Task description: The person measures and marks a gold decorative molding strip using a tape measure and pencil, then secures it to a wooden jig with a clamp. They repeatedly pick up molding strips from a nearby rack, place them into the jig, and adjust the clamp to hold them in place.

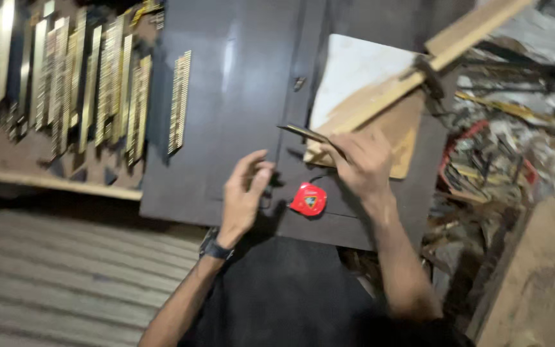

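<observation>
My right hand [362, 164] grips a thin dark pencil-like tool [303, 132], its tip resting on a dark brown cabinet door panel [226, 115] that lies flat. My left hand [244, 193] rests on the same panel with its fingers bent near a small dark fitting, a watch on its wrist. A red tape measure [309, 198] lies on the panel between both hands. A small metal latch [299, 83] sits higher up on the panel.
Several strips of brass-coloured nails [65, 77] lie at the upper left. A white board [354, 71] and a wooden batten [419, 71] rest on the panel's right part. Cluttered tools and scrap [502, 148] fill the right side. Corrugated sheet [65, 276] lies at lower left.
</observation>
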